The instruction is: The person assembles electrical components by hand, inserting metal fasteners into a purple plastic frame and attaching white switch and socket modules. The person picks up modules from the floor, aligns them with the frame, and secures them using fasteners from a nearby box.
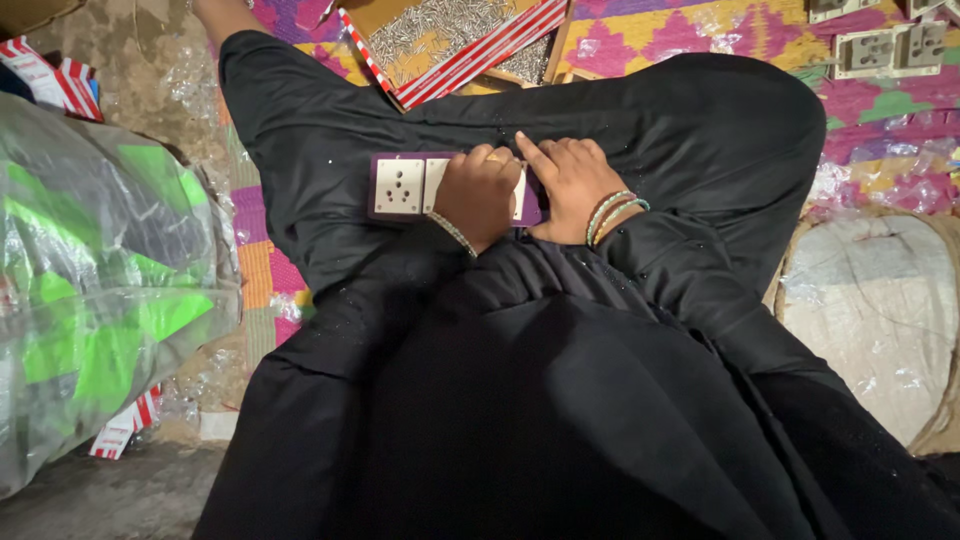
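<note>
A purple switch plate [392, 188] with cream socket and switch modules lies across my lap on black cloth. My left hand [478, 195] curls over the plate's middle, fingers closed on it and on a small part I cannot make out. My right hand [572, 180] rests on the plate's right end, index finger stretched toward the left hand's fingertips. Both wrists wear thin bangles. The plate's right half is hidden under the hands.
An open cardboard box of small metal screws [440, 35] lies ahead on a colourful woven mat [700, 30]. More cream socket modules [880, 45] sit at far right. A clear plastic bag with green packs [90, 280] fills the left; a white sack [880, 300] is at right.
</note>
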